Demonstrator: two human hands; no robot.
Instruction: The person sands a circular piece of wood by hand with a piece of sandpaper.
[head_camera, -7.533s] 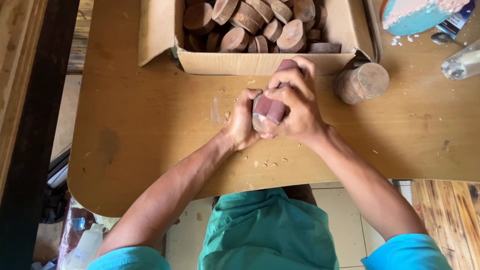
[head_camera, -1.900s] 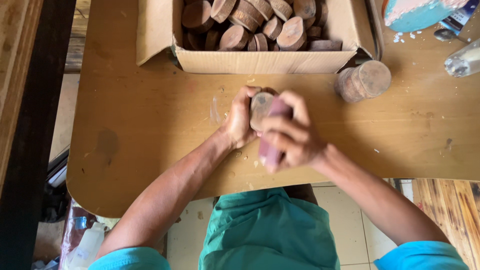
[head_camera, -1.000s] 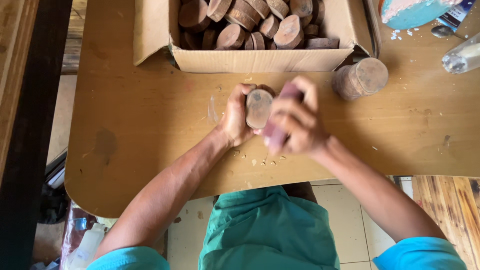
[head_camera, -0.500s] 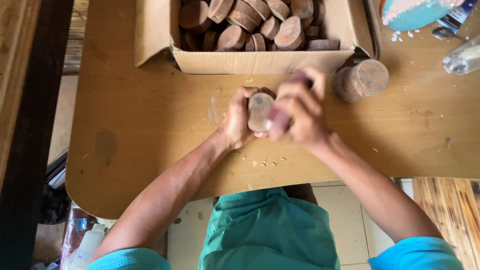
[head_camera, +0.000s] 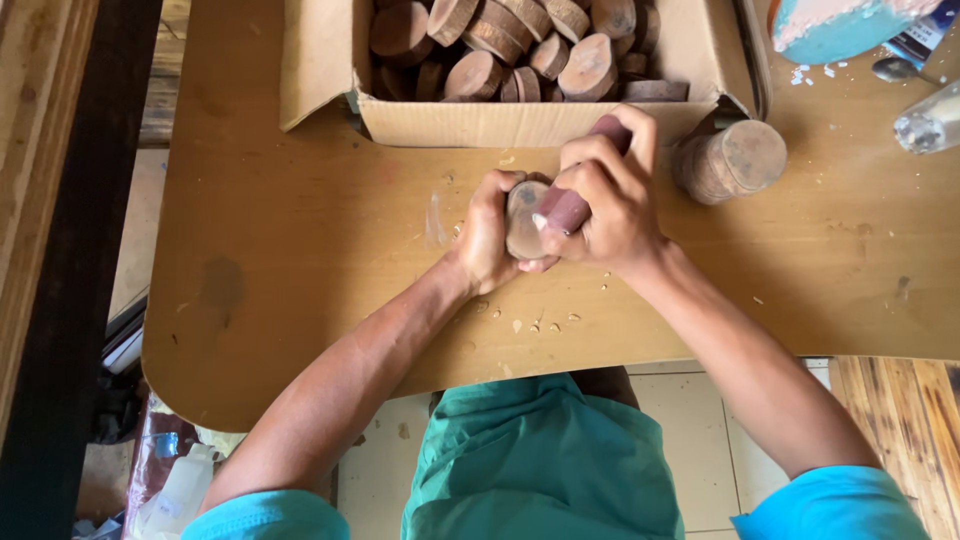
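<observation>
Left hand (head_camera: 487, 235) grips wood disc (head_camera: 524, 218); right hand (head_camera: 610, 195) clamps reddish sanding block (head_camera: 570, 205) against it, above tabletop (head_camera: 300, 230).

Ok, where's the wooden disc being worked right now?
In the head view it is mid-table, held in the left hand, the wooden disc just below the cardboard box, with the right hand pressing reddish sandpaper against it.

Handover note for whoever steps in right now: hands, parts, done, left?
Left hand grips a round wood slice on edge over the table.
Right hand presses a reddish sanding piece against the slice's face.
Cardboard box behind holds many similar slices; a short stack of slices lies on its side to the right.
Done: chips and dust lie under the hands.
Left: can't tell how much sanding remains.
</observation>
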